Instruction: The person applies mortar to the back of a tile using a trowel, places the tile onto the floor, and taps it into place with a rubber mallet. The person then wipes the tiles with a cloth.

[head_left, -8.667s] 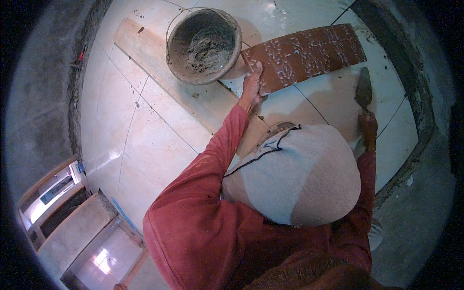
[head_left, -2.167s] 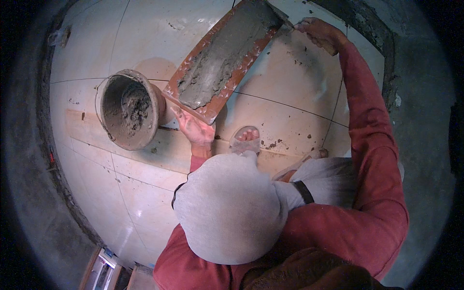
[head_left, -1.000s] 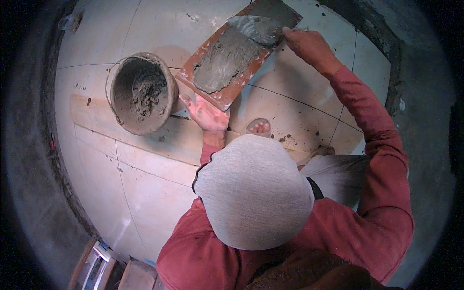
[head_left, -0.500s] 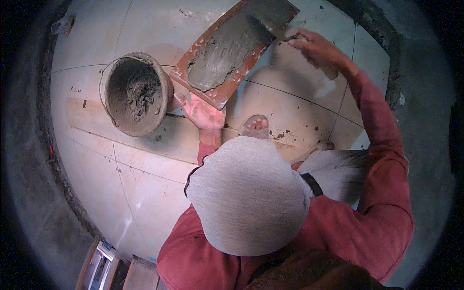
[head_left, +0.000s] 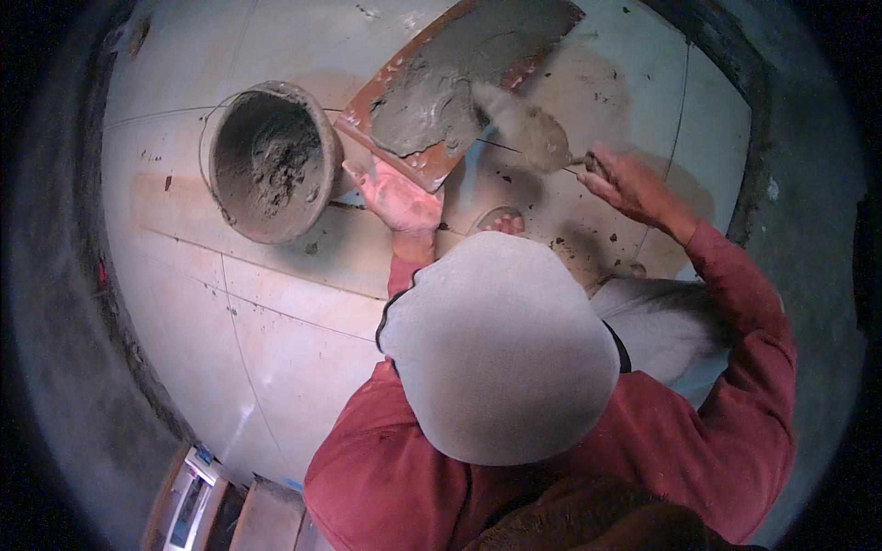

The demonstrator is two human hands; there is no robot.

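My left hand [head_left: 397,200] is palm up under the near corner of a long reddish-brown tile [head_left: 430,173], holding it. The thumb stands apart, and the fingers are hidden beneath the tile. Grey wet mortar [head_left: 427,106] covers most of the tile's upper face, rough at its near end. My right hand [head_left: 636,191] is closed round the handle of a trowel [head_left: 547,142]. Mortar smears the trowel's blade, which is blurred by motion and points toward the tile's right edge. Left of my left hand stands a bucket [head_left: 220,200] with clumpy mortar inside.
Light floor tiles [head_left: 175,303] with dark joints surround me, and crumbs of mortar [head_left: 574,241] dot them on the right. A pale board or strip [head_left: 165,207] runs beneath the bucket. My foot [head_left: 505,222] shows just ahead of a grey cap [head_left: 501,349]. Dark rough ground [head_left: 799,230] borders the tiling.
My right hand has drawn the trowel back from the tile's far end, toward me and to the right. The left hand still supports the tile. The whole view has shifted slightly.
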